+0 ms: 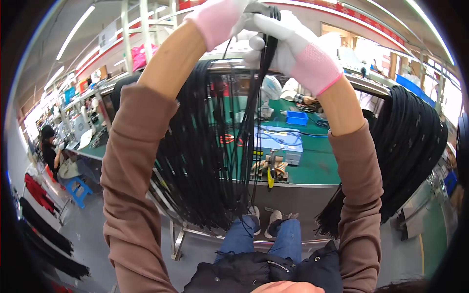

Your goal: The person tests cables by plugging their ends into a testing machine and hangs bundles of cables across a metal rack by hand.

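Observation:
Both my hands are raised at the top of the view in pink and white gloves. My right hand (295,51) is closed round a thin bundle of black cables (267,58), which hangs down from it. Beside it, my left hand (222,22) has its fingers bent and pinched at the bundle's upper end; its fingertips are partly hidden. Below and left of the hands, a thick curtain of black cables (195,156) hangs from a rail. Another dense bunch of black cables (410,146) hangs to the right of my right forearm.
Behind the cables is a green workbench (317,168) with a blue-grey box device (278,144), a blue tray (296,117), a small fan (270,89) and red-handled pliers (229,139). A yellow-handled tool (270,177) is at its near edge. At far left, a person (51,151) is near a blue stool (78,191).

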`<state>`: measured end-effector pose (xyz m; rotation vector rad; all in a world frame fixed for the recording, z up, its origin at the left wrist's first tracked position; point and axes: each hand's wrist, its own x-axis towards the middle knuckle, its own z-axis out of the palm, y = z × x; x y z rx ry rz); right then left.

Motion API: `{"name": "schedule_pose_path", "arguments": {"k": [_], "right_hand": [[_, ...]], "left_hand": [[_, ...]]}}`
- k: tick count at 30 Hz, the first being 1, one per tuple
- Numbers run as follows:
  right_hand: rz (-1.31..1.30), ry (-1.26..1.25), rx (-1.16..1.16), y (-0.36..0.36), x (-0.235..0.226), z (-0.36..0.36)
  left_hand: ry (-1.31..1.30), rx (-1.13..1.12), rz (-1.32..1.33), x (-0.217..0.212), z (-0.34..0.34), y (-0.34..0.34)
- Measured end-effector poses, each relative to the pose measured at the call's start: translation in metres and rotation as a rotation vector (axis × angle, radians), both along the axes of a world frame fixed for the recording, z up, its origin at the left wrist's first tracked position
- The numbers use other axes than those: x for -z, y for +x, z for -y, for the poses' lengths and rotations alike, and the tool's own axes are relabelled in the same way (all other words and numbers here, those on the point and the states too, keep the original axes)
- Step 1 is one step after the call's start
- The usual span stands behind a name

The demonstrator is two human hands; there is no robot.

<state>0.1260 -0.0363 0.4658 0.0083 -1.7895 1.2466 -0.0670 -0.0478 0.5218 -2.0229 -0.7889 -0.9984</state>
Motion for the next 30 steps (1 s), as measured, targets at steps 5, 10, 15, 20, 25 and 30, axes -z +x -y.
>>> {"name": "schedule_pose_path", "arguments": {"k": [5,10,15,20,25,30], "right_hand": [[0.072,-0.215,-0.453,0.046,-0.011,-0.064],[0.755,1.044,1.14,0.099,-0.039,-0.088],[1.271,0.766,1.818,0.253,-0.056,-0.075],[0.999,0.403,2.153,0.423,-0.049,-0.09],[0.742,-0.247,2.489,0.561,-0.005,-0.091],[0.947,0.047,2.344,0.711,0.032,-0.113]], "left_hand": [[0.167,0.201,0.085,0.05,-0.017,0.054],[0.246,-0.35,-0.104,0.117,-0.039,0.062],[0.08,-0.332,0.0,0.105,-0.034,0.053],[0.103,-0.366,0.034,0.112,-0.034,0.052],[0.037,-0.374,0.165,0.121,-0.04,0.048],[0.193,-0.397,-0.021,0.115,-0.021,0.074]]}}
